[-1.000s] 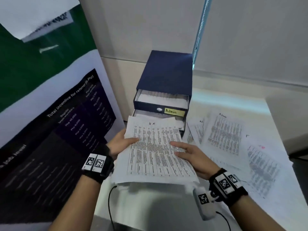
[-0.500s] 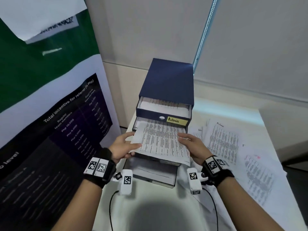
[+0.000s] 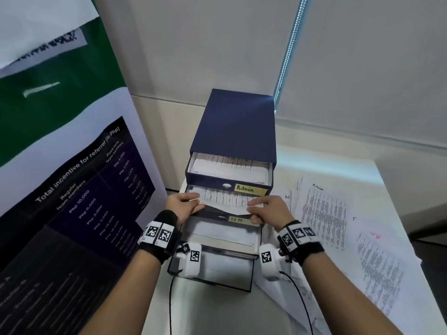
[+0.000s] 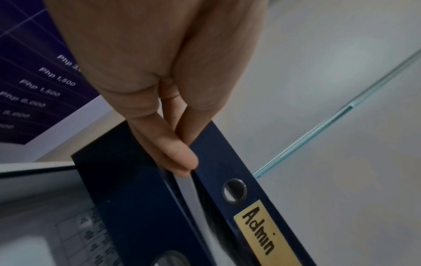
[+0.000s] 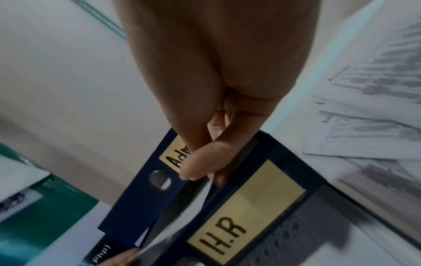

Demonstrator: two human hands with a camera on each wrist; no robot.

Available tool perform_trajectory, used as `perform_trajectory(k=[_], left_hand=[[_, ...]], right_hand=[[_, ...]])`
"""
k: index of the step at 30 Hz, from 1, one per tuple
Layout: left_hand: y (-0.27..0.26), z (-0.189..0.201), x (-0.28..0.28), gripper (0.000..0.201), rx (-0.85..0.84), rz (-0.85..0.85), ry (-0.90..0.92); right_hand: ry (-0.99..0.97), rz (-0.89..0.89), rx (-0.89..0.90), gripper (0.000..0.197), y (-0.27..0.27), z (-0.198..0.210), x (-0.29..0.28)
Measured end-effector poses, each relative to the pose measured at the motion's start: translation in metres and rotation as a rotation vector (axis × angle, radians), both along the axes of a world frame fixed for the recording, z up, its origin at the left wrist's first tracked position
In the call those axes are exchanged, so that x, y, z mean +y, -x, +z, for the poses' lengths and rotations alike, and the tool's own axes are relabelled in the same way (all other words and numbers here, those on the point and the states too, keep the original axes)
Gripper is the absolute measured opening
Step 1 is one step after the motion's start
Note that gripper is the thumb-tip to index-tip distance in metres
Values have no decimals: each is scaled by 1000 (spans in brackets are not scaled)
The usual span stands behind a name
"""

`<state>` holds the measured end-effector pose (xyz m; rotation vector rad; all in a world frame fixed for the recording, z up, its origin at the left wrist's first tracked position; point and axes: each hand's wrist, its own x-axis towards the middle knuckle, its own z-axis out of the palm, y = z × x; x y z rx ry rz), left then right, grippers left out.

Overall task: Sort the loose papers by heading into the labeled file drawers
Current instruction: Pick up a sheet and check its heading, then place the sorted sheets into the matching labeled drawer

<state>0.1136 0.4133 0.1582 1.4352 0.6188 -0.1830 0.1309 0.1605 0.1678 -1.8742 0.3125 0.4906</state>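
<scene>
A navy drawer unit (image 3: 234,124) stands on the white table. Its top drawer, labelled Admin (image 3: 245,189), is slightly open and holds papers. Below it is the open drawer labelled H.R (image 3: 238,220). A printed paper (image 3: 225,199) lies mostly inside the H.R drawer, under the Admin front. My left hand (image 3: 198,201) pinches its near left edge and my right hand (image 3: 251,206) pinches its near right edge. In the right wrist view the thumb and fingers (image 5: 200,167) clamp the white sheet (image 5: 196,199) beside the H.R label (image 5: 239,217). The left wrist view shows fingers (image 4: 182,160) at the gap below the Admin label (image 4: 262,232).
Two lower drawers (image 3: 225,240) are pulled out further, below my wrists. Several loose printed papers (image 3: 324,213) are spread over the table to the right of the unit. A large poster board (image 3: 72,177) stands close on the left. A wall lies behind the unit.
Both hands moved forward with the paper, from above the table's near part into the H.R drawer. The sheet now sits mostly under the Admin drawer front.
</scene>
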Motion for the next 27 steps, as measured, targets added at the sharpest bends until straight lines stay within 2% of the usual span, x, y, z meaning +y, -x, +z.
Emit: perform_trajectory(k=[3, 5, 8, 10, 12, 14, 15, 17, 18, 20, 22, 24, 26, 27], left_hand=[[-16, -6, -1, 18, 33, 4, -4], [-23, -12, -1, 24, 66, -28, -52], [-25, -13, -3, 37, 107, -117, -99], [-21, -2, -7, 50, 94, -256, -233], [-15, 18, -14, 46, 34, -424, -441], [-9, 45, -32, 37, -69, -572, -445], [-6, 57, -47, 33, -107, -634, -362], [-3, 66, -85, 28, -122, -749, -136], [-4, 65, -107, 28, -110, -811, -57], [-8, 50, -152, 30, -73, -966, -45], [-13, 28, -192, 35, -44, -1108, -134], [-20, -2, -230, 43, 6, -1168, -282], [-29, -32, -261, 53, 80, -1170, -426], [-34, -49, -272, 57, 119, -1164, -472]], right_hand=[[53, -8, -20, 4, -9, -5, 7], [52, 31, -2, 8, -10, -8, 9], [-46, 129, -31, 10, -7, -4, -1], [-169, 89, -44, 12, -2, -1, -25], [-156, 0, -46, 14, 4, -7, -63], [23, -116, -50, 20, 7, -29, -108], [222, -119, -53, 26, 7, -47, -132], [636, 36, 43, 49, 11, -84, -173], [751, 134, 110, 61, 15, -106, -188], [827, 254, 187, 73, 26, -141, -204], [919, 343, 125, 67, 46, -153, -204], [965, 406, -1, 53, 60, -146, -200], [910, 343, -89, 35, 62, -141, -205], [859, 245, -99, 34, 60, -141, -212]])
